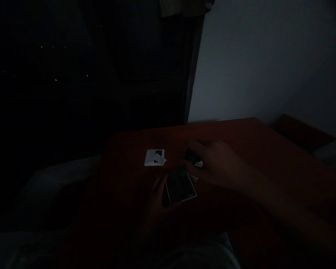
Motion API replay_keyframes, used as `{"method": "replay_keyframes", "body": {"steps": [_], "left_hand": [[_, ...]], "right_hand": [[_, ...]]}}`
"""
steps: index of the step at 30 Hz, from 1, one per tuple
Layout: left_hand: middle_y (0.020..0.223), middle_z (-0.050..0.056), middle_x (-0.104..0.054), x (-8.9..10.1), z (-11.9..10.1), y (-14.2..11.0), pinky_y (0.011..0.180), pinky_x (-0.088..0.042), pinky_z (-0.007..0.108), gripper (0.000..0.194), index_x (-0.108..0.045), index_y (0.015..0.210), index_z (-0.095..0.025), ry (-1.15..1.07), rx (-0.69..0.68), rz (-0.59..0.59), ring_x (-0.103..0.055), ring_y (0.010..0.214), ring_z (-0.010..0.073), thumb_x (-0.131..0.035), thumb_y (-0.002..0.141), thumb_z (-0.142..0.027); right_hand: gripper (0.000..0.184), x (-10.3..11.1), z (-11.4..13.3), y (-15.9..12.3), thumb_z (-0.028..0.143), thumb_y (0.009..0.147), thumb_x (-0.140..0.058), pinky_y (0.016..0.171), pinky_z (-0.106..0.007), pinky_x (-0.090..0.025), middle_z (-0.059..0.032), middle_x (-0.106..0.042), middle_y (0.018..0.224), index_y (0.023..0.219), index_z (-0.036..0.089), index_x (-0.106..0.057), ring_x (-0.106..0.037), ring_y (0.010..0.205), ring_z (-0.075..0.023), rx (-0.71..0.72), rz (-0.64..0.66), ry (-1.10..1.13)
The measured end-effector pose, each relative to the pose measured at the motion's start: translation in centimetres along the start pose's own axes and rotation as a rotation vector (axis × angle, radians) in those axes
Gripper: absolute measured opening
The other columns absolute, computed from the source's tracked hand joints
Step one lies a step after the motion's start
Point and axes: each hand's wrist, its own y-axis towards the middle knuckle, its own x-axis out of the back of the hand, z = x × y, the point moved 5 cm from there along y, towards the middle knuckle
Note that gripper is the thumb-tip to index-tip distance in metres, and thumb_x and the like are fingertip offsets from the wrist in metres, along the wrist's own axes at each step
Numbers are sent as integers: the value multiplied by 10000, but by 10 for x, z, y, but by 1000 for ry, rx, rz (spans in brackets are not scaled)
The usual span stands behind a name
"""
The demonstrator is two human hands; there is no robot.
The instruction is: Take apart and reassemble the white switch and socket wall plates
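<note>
My left hand (pixel 156 203) grips a dark, flat square piece with a thin pale edge (pixel 181 187), fingers along its left side and thumb at the near edge. Over its far right corner, my right hand (pixel 214 160) has its fingers curled around a small dark thing with a whitish part (pixel 198 163); what it is cannot be made out. A small pale strip (pixel 194 178) shows just below the right fingers. To the left lies a white flat frame-like piece (pixel 149 157), with a small white scrap (pixel 160 158) across its right side.
The reddish-brown table (pixel 226 130) carries everything. Behind it stands a dark cabinet (pixel 156 101), beside a pale wall (pixel 246 67). A brown flat surface (pixel 302 130) lies beyond the table at the right. The light is very dim.
</note>
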Motion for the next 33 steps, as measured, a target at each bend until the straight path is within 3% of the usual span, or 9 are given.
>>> {"method": "replay_keyframes", "body": {"steps": [7,13,17,22,24,26,29,33], "left_hand": [[1455,100,-411,2,-3,1,1048,-372,500,789,-368,1408,-277,-9,38,13,-393,1323,330,-724,719,-420],[1452,120,-419,3,-7,2,1065,-349,508,791,-373,1399,-242,13,24,-10,-380,1333,338,-729,717,-427],[1430,118,-447,7,-13,4,1057,-362,492,807,-388,1386,-240,14,-8,-17,-415,1307,338,-762,686,-388],[1378,110,-502,10,-14,6,1036,-388,481,738,-458,1332,-232,15,-3,-24,-454,1272,337,-769,681,-388],[1390,111,-490,9,-12,6,1039,-387,475,748,-454,1338,-230,15,4,-20,-447,1278,336,-770,680,-395],[1424,110,-453,7,-11,6,1053,-371,477,782,-416,1368,-240,24,9,-6,-425,1298,330,-762,688,-408],[1440,122,-429,5,-10,5,1065,-353,484,794,-397,1383,-225,53,26,21,-408,1310,327,-750,698,-418],[1439,125,-432,3,-5,4,1073,-339,500,786,-402,1385,-212,72,44,32,-383,1325,336,-734,707,-429]], "right_hand": [[235,-2,-5,0,375,911,-500,608,-263,-388,-64,-697,886,1016,174,-560,-652,741,-182,8,-8,24],[407,4,16,6,533,936,-405,526,-265,-307,-64,-690,766,970,175,-596,-619,635,-183,89,-19,-101],[292,8,31,11,370,947,-460,601,-274,-385,-78,-687,975,1149,179,-550,-635,797,-197,215,32,3],[455,9,38,13,221,870,-545,680,-279,-453,-95,-615,1203,1309,194,-429,-609,984,-202,338,125,197],[435,9,37,15,256,864,-548,647,-280,-446,-101,-635,1160,1282,183,-452,-626,936,-209,295,100,149],[335,8,33,19,376,905,-497,580,-285,-410,-104,-688,984,1159,160,-538,-647,804,-224,161,41,0],[403,6,27,23,509,938,-392,510,-275,-327,-82,-693,752,955,172,-612,-634,629,-211,18,-14,-160],[290,3,21,26,421,932,-451,515,-272,-302,-59,-702,801,1006,182,-596,-628,640,-192,82,0,-105]]}}
